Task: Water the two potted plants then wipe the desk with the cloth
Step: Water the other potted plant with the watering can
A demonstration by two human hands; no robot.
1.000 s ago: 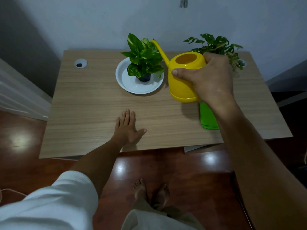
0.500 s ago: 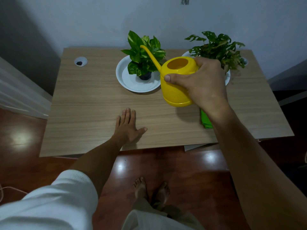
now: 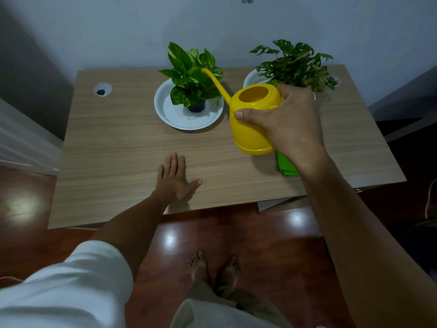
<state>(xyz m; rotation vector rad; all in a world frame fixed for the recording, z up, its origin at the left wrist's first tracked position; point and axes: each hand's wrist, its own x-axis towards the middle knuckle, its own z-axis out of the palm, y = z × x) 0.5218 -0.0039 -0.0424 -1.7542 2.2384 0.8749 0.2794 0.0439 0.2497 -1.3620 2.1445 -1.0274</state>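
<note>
My right hand [image 3: 287, 123] grips a yellow watering can [image 3: 251, 124] held above the wooden desk [image 3: 123, 147]. Its long spout reaches up-left into the leaves of the left potted plant [image 3: 192, 74], which stands in a small dark pot on a white dish [image 3: 165, 107]. The right potted plant [image 3: 295, 65] stands behind my hand on another white dish, mostly hidden. A folded green cloth [image 3: 286, 166] lies on the desk beneath my wrist, partly covered. My left hand [image 3: 175, 179] rests flat on the desk near the front edge, fingers spread, holding nothing.
A round cable hole [image 3: 102, 89] sits at the desk's back left corner. A pale wall runs right behind the plants. Dark red glossy floor and my bare feet [image 3: 215, 271] lie below the desk's front edge.
The watering can has moved left towards the left plant, and its spout now lies over that plant's leaves. My left hand has stayed flat on the desk.
</note>
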